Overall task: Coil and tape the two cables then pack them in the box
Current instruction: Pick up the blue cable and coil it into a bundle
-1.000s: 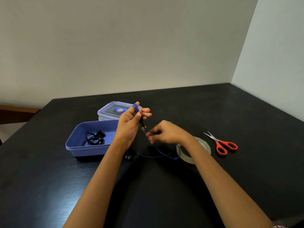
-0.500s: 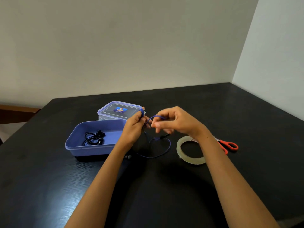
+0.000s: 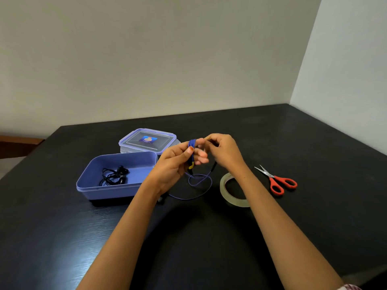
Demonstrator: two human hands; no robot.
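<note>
A blue cable [image 3: 191, 150] is wound in several turns around the fingers of my left hand [image 3: 178, 162], with a yellow part showing below the coil. My right hand [image 3: 223, 150], just right of the left, pinches the cable's free length. The loose tail [image 3: 199, 182] loops down onto the black table [image 3: 209, 237] between my forearms. A coiled black cable [image 3: 114, 175] lies inside the open blue box [image 3: 100, 192] at the left. A clear tape roll [image 3: 232, 191] rests on the table beside my right wrist.
The box's clear lid [image 3: 147, 140] lies behind the box. Red-handled scissors [image 3: 277, 181] lie right of the tape roll. Walls close off the table's far and right sides.
My right hand rose from low beside the tape up to the left hand's fingertips, carrying the blue cable over them. The loose tail on the table has grown shorter.
</note>
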